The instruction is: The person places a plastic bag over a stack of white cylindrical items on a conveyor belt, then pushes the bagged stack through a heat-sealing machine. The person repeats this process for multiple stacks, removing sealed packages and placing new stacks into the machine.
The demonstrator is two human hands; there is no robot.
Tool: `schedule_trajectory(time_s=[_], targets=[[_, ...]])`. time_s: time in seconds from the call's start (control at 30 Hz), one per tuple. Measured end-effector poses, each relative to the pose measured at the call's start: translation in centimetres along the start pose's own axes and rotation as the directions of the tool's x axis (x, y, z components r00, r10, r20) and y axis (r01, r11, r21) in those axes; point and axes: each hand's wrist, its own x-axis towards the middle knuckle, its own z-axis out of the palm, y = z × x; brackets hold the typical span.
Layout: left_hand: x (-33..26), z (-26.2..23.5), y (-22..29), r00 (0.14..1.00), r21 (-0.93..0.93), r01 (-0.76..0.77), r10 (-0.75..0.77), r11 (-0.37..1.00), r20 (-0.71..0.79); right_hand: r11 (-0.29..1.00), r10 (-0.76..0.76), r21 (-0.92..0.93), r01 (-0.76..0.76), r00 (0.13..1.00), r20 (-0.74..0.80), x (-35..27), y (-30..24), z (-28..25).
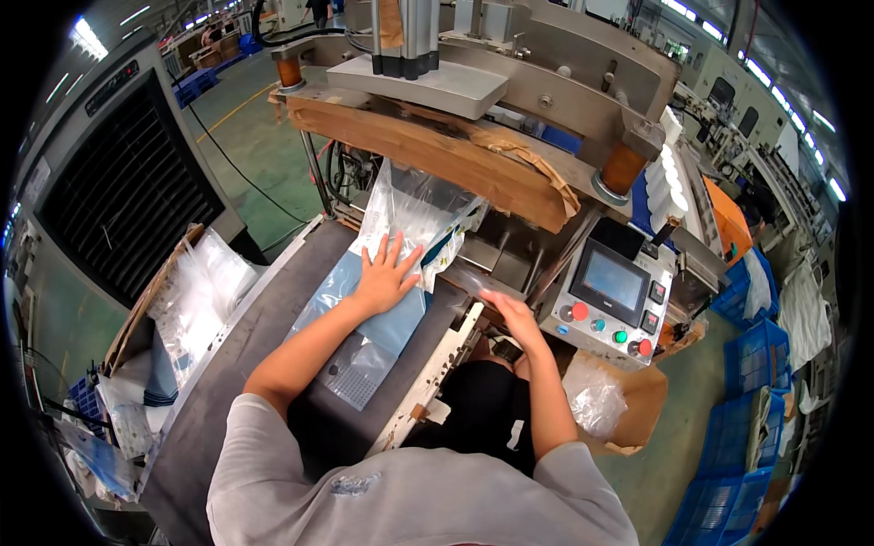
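The plastic bags [393, 332] are lying on the grey bench [232, 391], closer to its right edge, bare surface stretching toward the left edge. Their long axis is running roughly parallel to both edges, the crumpled clear end pointing under the machine [428, 159]. The left hand [384, 280] is resting flat on them, grip spread wide, clasping nothing. The right hand [512, 318] is hovering beyond the right edge, blurred; its grip cannot be told.

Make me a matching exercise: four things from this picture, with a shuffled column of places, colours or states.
Things:
1. Left hand
2. Control panel
3. Crates
4. Cardboard box at right

Matches:
A. Blue
B. Holding crumpled clear plastic
C. Palm down on plastic packaging
D. Fitted with a screen and coloured buttons

Pairs: 1-C, 2-D, 3-A, 4-B
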Motion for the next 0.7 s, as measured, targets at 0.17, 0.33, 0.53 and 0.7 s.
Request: schedule_trajectory(time_s=[0.17,0.33,0.53,0.7], targets=[[0.0,0.0,0.4,1.000,0.018,0.008,-0.008,1.000,0.008,0.934,0.261,0.297,-0.196,0.945,-0.196,-10.9,7.8,-10.3],[0.3,0.7,0.3,0.999,-0.013,-0.021,0.020,1.000,-0.029,0.635,0.739,0.600,-0.486,0.609,-0.290,-22.0,21.7,-22.8],[0.3,0.4,-0.1,1.000,0.012,0.010,-0.010,1.000,0.001,0.689,0.724,0.693,-0.211,0.187,-0.664,-26.1,28.1,-26.5],[0.7,0.5,-0.4,0.999,0.035,-0.003,0.001,0.999,0.052,0.724,0.671,0.446,-0.526,0.389,-0.631,-21.3,26.7,-21.6]])
